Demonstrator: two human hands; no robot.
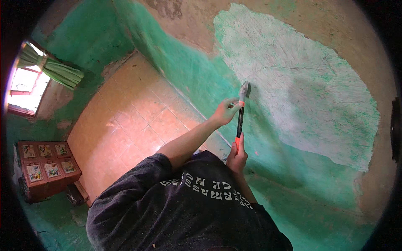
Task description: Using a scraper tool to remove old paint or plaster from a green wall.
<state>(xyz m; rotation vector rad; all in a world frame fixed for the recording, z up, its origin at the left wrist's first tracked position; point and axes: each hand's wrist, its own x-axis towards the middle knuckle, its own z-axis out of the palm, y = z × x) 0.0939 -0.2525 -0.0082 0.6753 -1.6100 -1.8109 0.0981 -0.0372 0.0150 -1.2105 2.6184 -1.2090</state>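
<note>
A long-handled tool (pixel 240 122), black with orange trim and a grey metal head, is held in front of a green wall (pixel 194 69), its head pointing up and away from the body. The right hand (pixel 237 160) is wrapped around the orange lower end. The left hand (pixel 226 113) is at the shaft just below the head, thumb and fingers bent about it beside an orange band; how firmly they press, I cannot tell. A shadow lies just beside the head, and whether the metal touches the wall is unclear.

To the right of the tool spreads a large pale, roughened patch (pixel 307 71) with green traces, and past it, farther from the tool, a brown bare area (pixel 362 42). A dark object (pixel 395 129), cut off by the rim of view, sits far to the tool's right.

Left of the tool lies the tiled floor (pixel 121 113), partly covered by the left forearm (pixel 188 139). Well apart on that same side are a window (pixel 25 81) with a gathered green curtain (pixel 54 69) and, lower, a reddish cabinet (pixel 49 159) with six picture panels. Below the tool, the person's dark printed shirt (pixel 188 221) blocks much of the view.
</note>
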